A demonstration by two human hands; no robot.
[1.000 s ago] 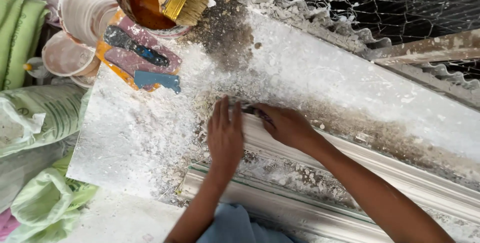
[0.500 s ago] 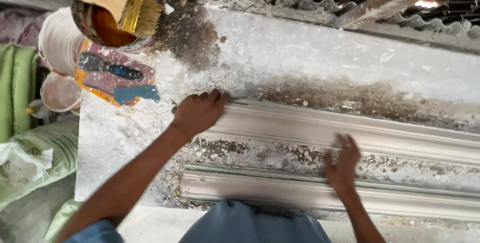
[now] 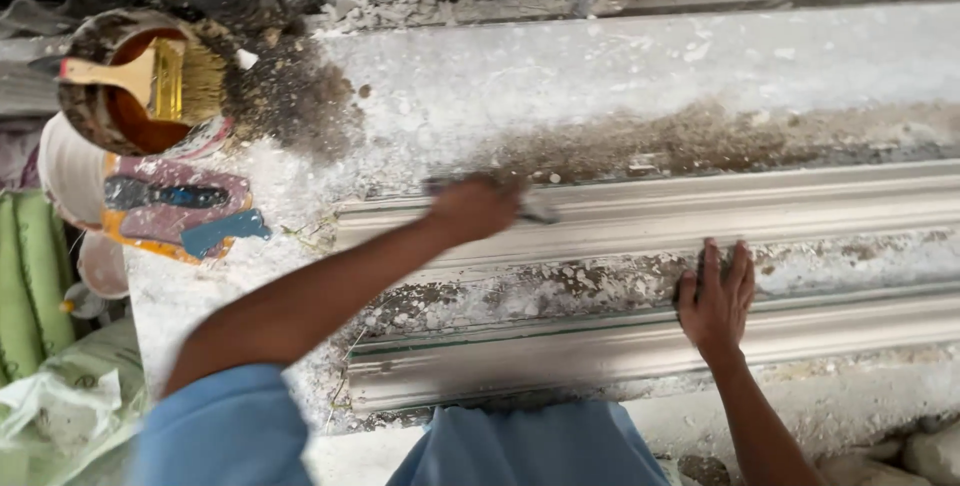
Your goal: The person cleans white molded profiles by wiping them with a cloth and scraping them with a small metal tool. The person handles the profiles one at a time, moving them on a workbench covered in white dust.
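Since the earlier frame, left hand (image 3: 478, 208) has slid along the plaster moulding (image 3: 700, 211), fist closed on a blurred tool (image 3: 535, 208), perhaps a scraper. Right hand (image 3: 716, 296) lies open, flat on the moulding's rough middle band. Beyond the left hand, a tin (image 3: 120, 86) holds brown liquid and a paintbrush (image 3: 150, 78).

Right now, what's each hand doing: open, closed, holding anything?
Left hand: closed on a small tool, blurred.
Right hand: open, flat on the plaster moulding.
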